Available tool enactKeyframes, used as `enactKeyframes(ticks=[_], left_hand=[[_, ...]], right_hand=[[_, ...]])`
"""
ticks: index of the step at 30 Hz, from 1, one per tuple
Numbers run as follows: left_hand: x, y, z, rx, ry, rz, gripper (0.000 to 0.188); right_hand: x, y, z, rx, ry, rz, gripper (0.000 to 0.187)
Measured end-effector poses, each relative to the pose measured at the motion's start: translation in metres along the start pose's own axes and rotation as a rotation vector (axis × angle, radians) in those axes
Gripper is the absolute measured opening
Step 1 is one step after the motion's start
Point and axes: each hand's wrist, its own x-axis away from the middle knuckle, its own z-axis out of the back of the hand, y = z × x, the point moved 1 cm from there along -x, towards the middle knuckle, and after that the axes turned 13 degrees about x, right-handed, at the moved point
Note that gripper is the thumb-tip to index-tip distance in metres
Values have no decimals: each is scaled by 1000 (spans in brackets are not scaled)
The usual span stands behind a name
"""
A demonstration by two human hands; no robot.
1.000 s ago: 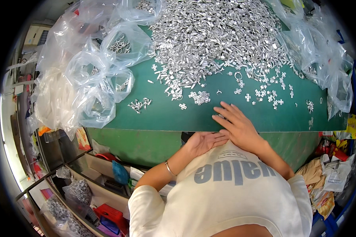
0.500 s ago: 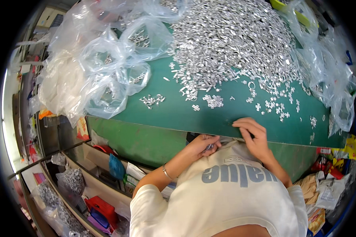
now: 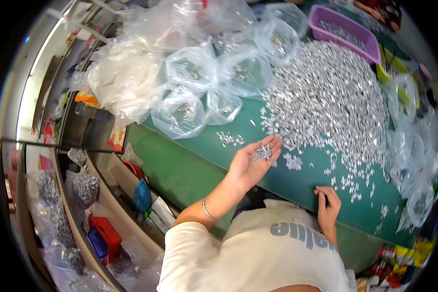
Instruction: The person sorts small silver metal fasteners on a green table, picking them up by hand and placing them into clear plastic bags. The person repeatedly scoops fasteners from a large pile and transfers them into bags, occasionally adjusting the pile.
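My left hand [image 3: 254,163] is palm up above the table's near edge, its fingers stretched out side by side. Small silver metal pieces [image 3: 263,152] lie in a little heap on that palm. Just beyond the fingertips spreads a large pile of silver metal pieces [image 3: 331,102]. One flat cluster of small pieces [image 3: 293,162] sits to the right of this hand, and a loose group [image 3: 230,139] lies to its left. My right hand [image 3: 328,207] rests at the table edge, fingers loosely bent and thumb apart, with nothing visible in it.
Clear plastic bags [image 3: 180,114] with metal pieces stand on the green table [image 3: 194,146] at left; more bags [image 3: 418,160] hang at right. A purple basin [image 3: 372,43] and a yellow-green basin [image 3: 383,75] stand behind the pile. Another person's hands [image 3: 377,13] show far right. Drawers [image 3: 114,228] hold filled bags.
My left hand has moved from the shirt front out over the table and unfolded, showing the metal pieces. The view has turned, so the basins show. My right hand stays by the edge.
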Motion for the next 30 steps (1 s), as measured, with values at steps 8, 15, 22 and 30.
enactKeyframes(ticks=[8, 15, 22, 30], left_hand=[[11, 31, -13, -106, -125, -205, 42], [8, 25, -19, -84, -136, -145, 44], [-33, -102, -10, -535, -329, 20, 44], [-34, -195, -7, -1024, -872, -542, 32]], right_hand=[[9, 9, -4, 6, 31, -3, 15], [9, 4, -12, -210, 42, -160, 20], [-38, -15, -29, -1550, 89, -485, 45], [-38, 8, 8, -1861, 326, -872, 21]])
